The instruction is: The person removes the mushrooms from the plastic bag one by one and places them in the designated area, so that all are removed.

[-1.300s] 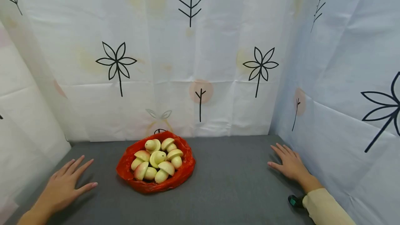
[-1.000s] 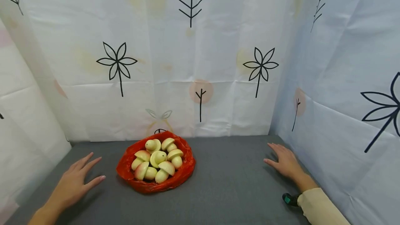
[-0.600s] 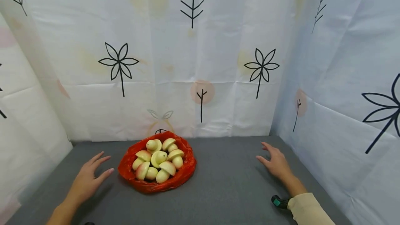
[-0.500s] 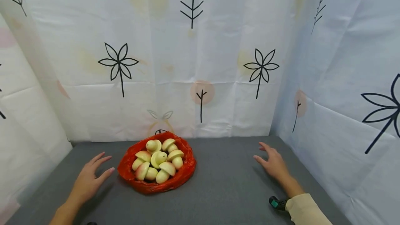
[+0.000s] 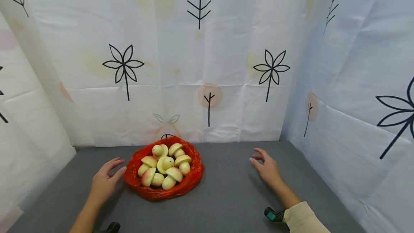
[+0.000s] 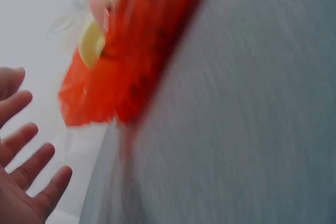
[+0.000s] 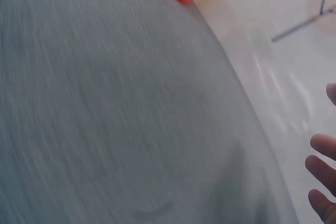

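Observation:
A red plastic bag [image 5: 147, 193], its edge rolled down, sits on the grey table left of centre. In it are several pale yellow mushrooms [image 5: 167, 162], some caps blushed pink. My left hand [image 5: 104, 182] hovers at the bag's left side, thumb tip close to the rim and fingers relaxed. In the left wrist view, the fingers of that hand [image 6: 26, 182] are spread beside the blurred bag [image 6: 144, 40]. To the right of the bag, well apart from it, my right hand [image 5: 269, 168] is over the table with fingers loosely bent, holding nothing.
The grey tabletop [image 5: 223, 190] extends between the bag and my right hand. White patterned cloth [image 5: 233, 110] hangs behind the table and along both sides. Black wrist devices show under my left wrist [image 5: 113, 227] and near my right sleeve [image 5: 299, 218].
Both hands have moved inward: the left rightward up to the bag's edge, the right leftward toward the bag. Their fingers have gone from spread to more bent. The bag stays put.

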`<state>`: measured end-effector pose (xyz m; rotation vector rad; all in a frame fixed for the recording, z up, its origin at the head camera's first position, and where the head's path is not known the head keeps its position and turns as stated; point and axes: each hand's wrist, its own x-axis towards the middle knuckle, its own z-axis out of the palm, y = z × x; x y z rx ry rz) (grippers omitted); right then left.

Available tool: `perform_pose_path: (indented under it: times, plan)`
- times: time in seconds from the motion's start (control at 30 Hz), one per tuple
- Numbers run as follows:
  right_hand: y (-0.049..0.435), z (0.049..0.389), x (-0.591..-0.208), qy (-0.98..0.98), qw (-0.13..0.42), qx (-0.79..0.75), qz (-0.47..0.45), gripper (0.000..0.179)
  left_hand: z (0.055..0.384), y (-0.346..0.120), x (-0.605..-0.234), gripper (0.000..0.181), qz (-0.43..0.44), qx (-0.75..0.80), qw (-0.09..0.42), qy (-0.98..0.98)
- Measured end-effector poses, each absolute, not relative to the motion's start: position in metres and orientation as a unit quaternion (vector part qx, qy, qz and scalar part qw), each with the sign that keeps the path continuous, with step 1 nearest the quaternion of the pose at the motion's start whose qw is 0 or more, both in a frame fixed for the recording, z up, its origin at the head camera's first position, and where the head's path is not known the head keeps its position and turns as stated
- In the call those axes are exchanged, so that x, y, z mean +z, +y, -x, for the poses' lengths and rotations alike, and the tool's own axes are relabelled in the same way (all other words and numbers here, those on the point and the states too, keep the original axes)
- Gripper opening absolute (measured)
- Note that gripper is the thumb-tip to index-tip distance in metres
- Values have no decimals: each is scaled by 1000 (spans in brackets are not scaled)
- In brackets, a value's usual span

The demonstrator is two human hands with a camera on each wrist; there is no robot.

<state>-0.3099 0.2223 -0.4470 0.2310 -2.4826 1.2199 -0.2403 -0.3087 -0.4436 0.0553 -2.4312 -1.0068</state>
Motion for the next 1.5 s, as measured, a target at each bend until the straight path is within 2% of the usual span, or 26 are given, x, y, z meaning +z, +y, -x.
perform_pose_path:
  times: [0.33, 0.67, 0.9, 1.2, 1.5]
  plan:
    - [167, 305, -447, -840, 181, 495, -130, 45, 246, -287, -441, 43, -96, -476, 227, -844]
    - [120, 297, -448, -814, 173, 520, -189, 44, 252, -275, -444, 43, -80, -538, 199, -815]
    - [94, 292, -447, -806, 173, 518, -228, 47, 252, -275, -445, 50, -52, -524, 133, -840]
    - [65, 293, -444, -791, 167, 520, -278, 52, 254, -282, -452, 61, -19, -522, 81, -849]
    - [34, 292, -445, -790, 171, 500, -312, 51, 258, -293, -459, 75, -29, -524, 12, -851]
